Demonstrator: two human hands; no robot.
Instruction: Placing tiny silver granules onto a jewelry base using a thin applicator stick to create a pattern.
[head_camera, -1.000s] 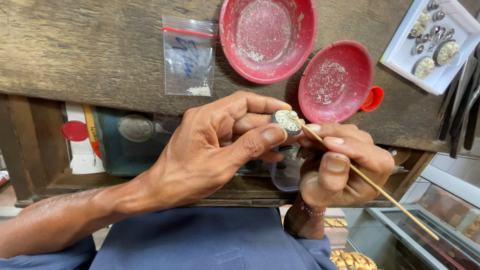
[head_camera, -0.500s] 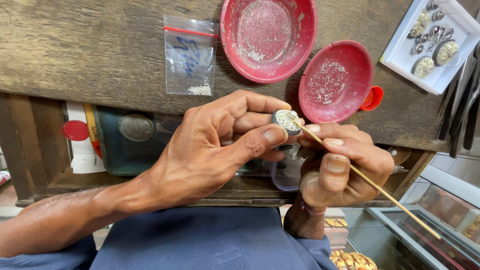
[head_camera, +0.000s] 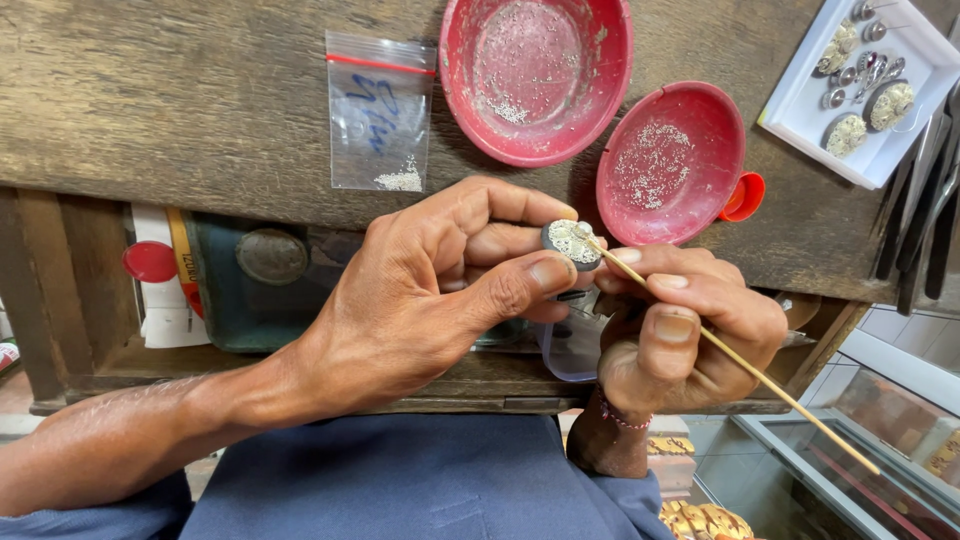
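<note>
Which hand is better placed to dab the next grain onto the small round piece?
Probably right: the right hand holds the thin wooden stick, tip at the small round dark studded piece, which the left hand only pinches.

Left hand (head_camera: 440, 290) pinching with thumb and fingertips, forearm stretched leftward; right hand (head_camera: 685, 330) curled tight, wrist bent upward.

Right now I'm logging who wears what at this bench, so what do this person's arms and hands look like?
Both hands are bare, without gloves or rings. The left hand leads into a forearm bare along its whole visible length. The right hand has a thin bracelet of red and pale beads at the wrist. Fingernails are short and unpainted. No watch or sleeve shows.
</note>
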